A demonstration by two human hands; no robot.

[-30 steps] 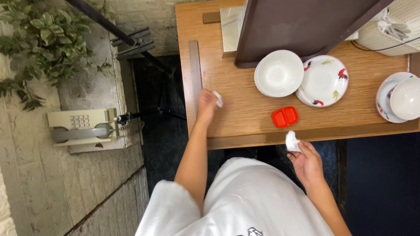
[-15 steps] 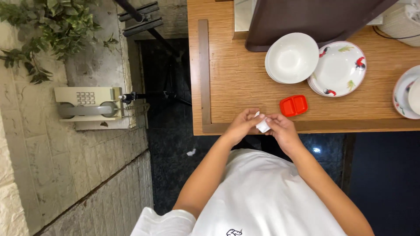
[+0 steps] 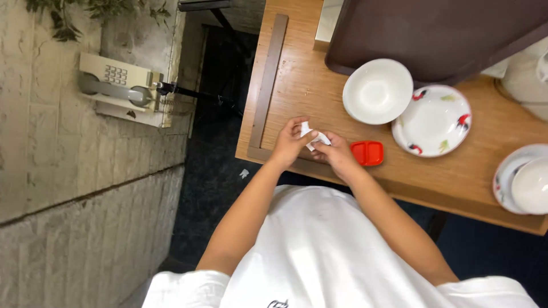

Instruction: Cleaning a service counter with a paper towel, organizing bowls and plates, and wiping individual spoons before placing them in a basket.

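Both my hands meet over the near left part of a wooden table (image 3: 308, 85). My left hand (image 3: 290, 142) and my right hand (image 3: 337, 153) pinch a small crumpled white tissue (image 3: 312, 137) between their fingers, just above the table's front edge. A small red two-part sauce dish (image 3: 367, 153) lies right beside my right hand. Further back stand a white bowl (image 3: 377, 91) and a white plate with red and green marks (image 3: 431, 121).
A dark brown tray (image 3: 422, 34) covers the back of the table. A second plate with a white bowl (image 3: 525, 179) sits at the right edge. A beige wall telephone (image 3: 117, 88) hangs on the stone wall at left, with dark floor below.
My hands came together from apart: the left left the table top, the right rose from below the edge. Both now hold the tissue over the table.
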